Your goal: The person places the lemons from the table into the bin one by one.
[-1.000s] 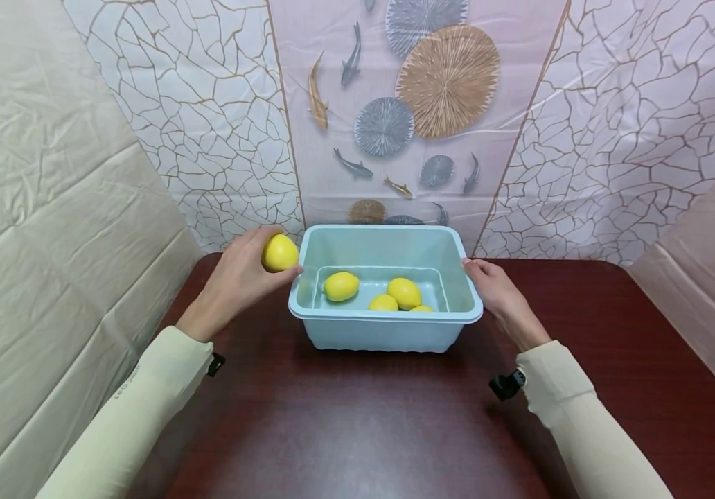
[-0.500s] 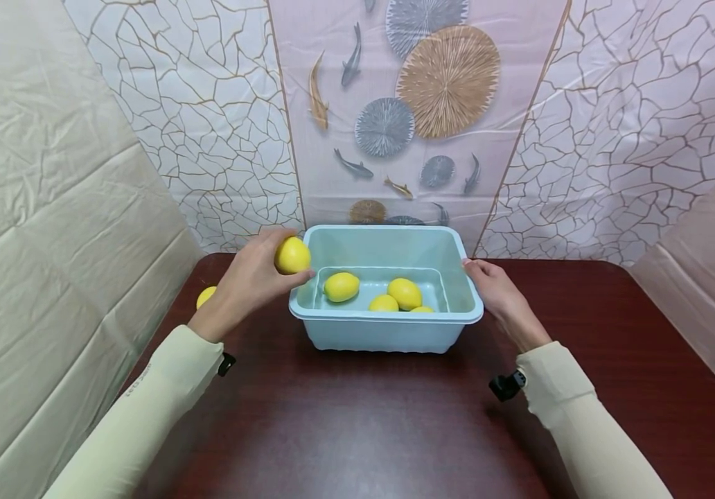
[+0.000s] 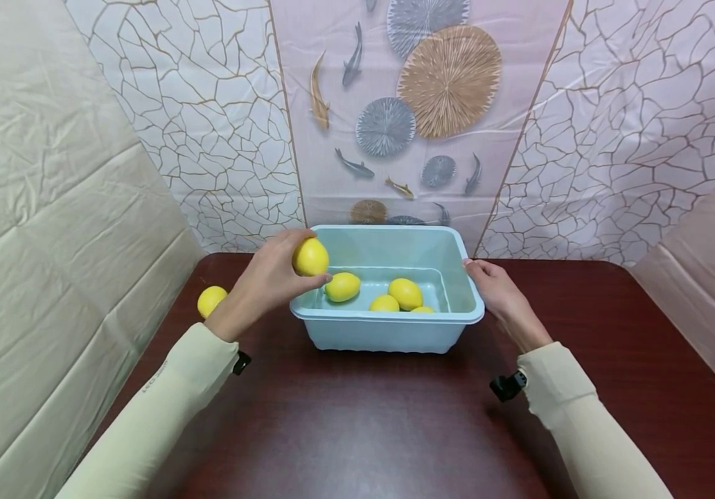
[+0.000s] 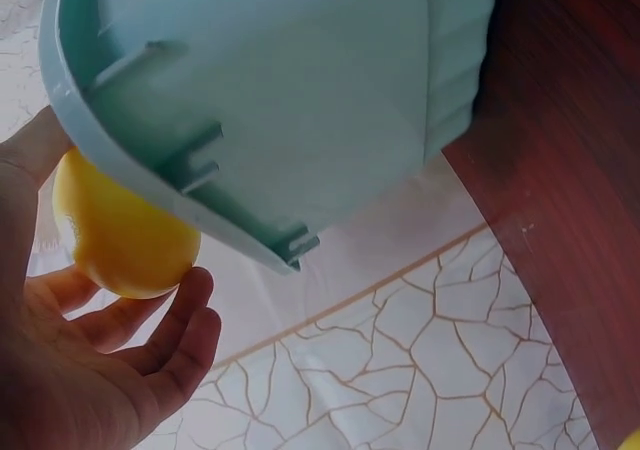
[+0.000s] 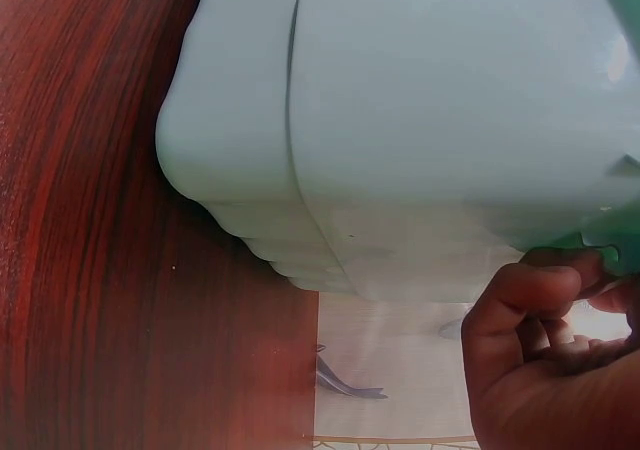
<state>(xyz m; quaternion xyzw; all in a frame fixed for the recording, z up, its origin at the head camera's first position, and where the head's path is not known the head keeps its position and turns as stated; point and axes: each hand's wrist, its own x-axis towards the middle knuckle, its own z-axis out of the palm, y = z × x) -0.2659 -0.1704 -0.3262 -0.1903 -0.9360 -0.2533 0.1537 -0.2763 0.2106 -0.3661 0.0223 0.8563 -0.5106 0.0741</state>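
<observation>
My left hand holds a yellow lemon between thumb and fingers, over the left rim of a light blue plastic basin. In the left wrist view the lemon shows beside the basin's rim, the fingers curled around its lower side. Several lemons lie in the basin, one lemon at the left and others grouped toward the front right, partly hidden by the front wall. At the basin's right rim, my right hand grips the edge; its curled fingers show under the rim in the right wrist view.
Another lemon rests on the dark red-brown table, left of the basin and beside my left wrist. A patterned cloth hangs behind the table, and a beige cloth covers the left side.
My left hand has carried its lemon rightward from outside the basin to over its left rim. The lemon on the table has come into view behind the wrist. My right hand stays put.
</observation>
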